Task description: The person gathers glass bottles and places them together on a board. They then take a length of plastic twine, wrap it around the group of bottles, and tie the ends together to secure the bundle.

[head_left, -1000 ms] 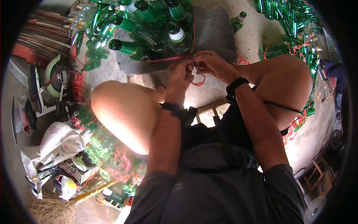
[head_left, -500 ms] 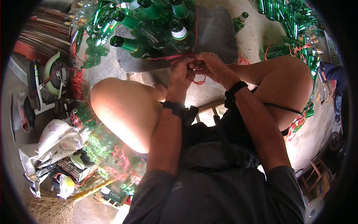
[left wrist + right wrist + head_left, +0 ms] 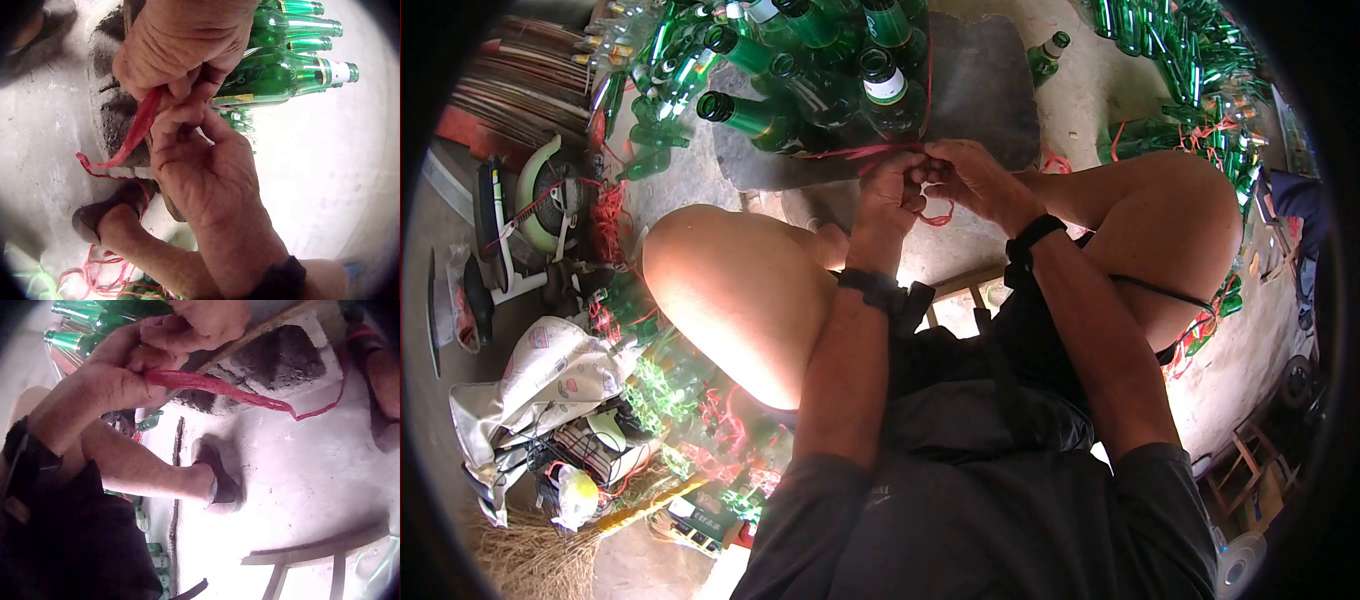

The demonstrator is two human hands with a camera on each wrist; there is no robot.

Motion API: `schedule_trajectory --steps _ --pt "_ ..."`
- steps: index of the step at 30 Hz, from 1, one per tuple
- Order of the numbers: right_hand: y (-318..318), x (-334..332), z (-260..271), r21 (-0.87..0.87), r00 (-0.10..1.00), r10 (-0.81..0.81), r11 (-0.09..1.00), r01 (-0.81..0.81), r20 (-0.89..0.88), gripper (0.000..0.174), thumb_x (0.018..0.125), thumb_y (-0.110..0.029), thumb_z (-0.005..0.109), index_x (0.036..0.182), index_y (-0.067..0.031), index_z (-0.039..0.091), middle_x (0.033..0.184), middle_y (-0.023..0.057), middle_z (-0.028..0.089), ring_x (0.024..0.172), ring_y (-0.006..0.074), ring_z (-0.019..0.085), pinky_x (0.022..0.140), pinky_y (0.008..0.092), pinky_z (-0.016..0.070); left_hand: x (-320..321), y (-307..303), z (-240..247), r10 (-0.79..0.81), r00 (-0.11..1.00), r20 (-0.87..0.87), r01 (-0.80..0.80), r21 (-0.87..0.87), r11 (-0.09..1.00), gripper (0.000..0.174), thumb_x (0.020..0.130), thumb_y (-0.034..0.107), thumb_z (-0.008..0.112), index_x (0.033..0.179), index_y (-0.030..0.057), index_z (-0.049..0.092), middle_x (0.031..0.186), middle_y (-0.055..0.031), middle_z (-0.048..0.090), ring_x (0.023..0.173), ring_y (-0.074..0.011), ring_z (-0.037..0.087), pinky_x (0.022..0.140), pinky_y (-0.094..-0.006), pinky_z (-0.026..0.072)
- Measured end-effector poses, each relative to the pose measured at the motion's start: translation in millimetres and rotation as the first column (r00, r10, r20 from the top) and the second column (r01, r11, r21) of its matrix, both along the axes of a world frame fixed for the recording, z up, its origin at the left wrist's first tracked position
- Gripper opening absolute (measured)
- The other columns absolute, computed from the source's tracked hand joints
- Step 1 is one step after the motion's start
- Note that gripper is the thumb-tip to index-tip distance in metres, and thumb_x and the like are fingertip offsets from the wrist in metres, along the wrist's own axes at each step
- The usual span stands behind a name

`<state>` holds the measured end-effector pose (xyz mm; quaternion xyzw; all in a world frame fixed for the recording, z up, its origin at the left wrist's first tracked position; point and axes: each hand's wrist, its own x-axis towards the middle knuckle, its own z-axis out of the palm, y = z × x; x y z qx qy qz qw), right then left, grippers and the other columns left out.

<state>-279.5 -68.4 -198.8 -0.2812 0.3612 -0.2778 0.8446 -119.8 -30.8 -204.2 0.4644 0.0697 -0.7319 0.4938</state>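
Note:
Red twine (image 3: 880, 150) runs along the near side of upright green bottles (image 3: 886, 105), with a strand going up beside them. My left hand (image 3: 888, 196) pinches the twine; in the right wrist view a flat red tail (image 3: 231, 392) hangs from the left hand (image 3: 106, 381). Meeting it from the other side is my right hand (image 3: 980, 182), fingertips curled on the twine close to the bottles. In the left wrist view the fingers of the left hand (image 3: 187, 44) and right hand (image 3: 212, 169) touch; the knuckles hide the exact crossing of the strands.
The bottles stand on a dark slab (image 3: 985, 90) with a ragged edge. A lone green bottle (image 3: 1045, 60) is to its right. Piled bottles (image 3: 1170, 50) lie at the upper right, and red twine (image 3: 610, 215) is tangled at the left. Bent knees flank both arms.
The hands have drawn closer together, and the red loop below them looks smaller. The bottles appear slightly shifted to the right in the head view.

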Motion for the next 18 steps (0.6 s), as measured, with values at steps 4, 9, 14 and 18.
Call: schedule_trajectory --steps 4,9,14,18 --pt "6 6 15 0.125 0.993 -0.107 0.987 0.101 0.048 0.017 0.095 -0.019 0.058 0.092 -0.0033 0.062 0.082 0.0062 0.063 0.076 0.0152 0.063 0.067 0.0292 0.0543 0 -1 -6 -0.004 0.999 -0.046 0.003 -0.03 1.0 0.015 0.076 0.003 0.072 0.089 0.008 0.066 0.086 -0.0046 0.068 0.078 -0.0166 0.065 0.066 -0.0309 0.0539" --pt "13 14 37 0.192 0.985 -0.169 0.966 0.171 -0.029 0.018 0.096 -0.019 0.057 0.088 -0.0031 0.061 0.079 0.0072 0.063 0.073 0.0157 0.062 0.066 0.0301 0.0531 0 0 0 0.001 0.998 -0.065 -0.004 -0.054 0.999 0.017 0.077 0.002 0.071 0.091 0.0079 0.066 0.086 -0.0063 0.068 0.078 -0.0203 0.066 0.069 -0.0325 0.0545" --pt "17 13 33 0.161 0.982 -0.19 0.969 0.189 -0.011 0.019 0.097 -0.02 0.056 0.086 -0.0038 0.06 0.078 0.0083 0.063 0.071 0.0162 0.061 0.065 0.0307 0.0507 0 -1 0 -0.045 0.997 -0.063 0.041 -0.072 0.997 0.016 0.077 0.003 0.071 0.092 0.0072 0.065 0.086 -0.0077 0.069 0.079 -0.0222 0.067 0.071 -0.0355 0.0545" --pt "16 12 29 0.167 0.986 -0.169 0.971 0.169 -0.01 0.018 0.097 -0.02 0.056 0.089 -0.004 0.06 0.081 0.0087 0.064 0.071 0.0162 0.06 0.065 0.0311 0.0499 -1 0 -3 -0.02 0.998 -0.067 0.016 -0.064 0.998 0.015 0.077 0.004 0.072 0.09 0.0073 0.066 0.086 -0.0073 0.069 0.078 -0.021 0.067 0.07 -0.0356 0.0537"
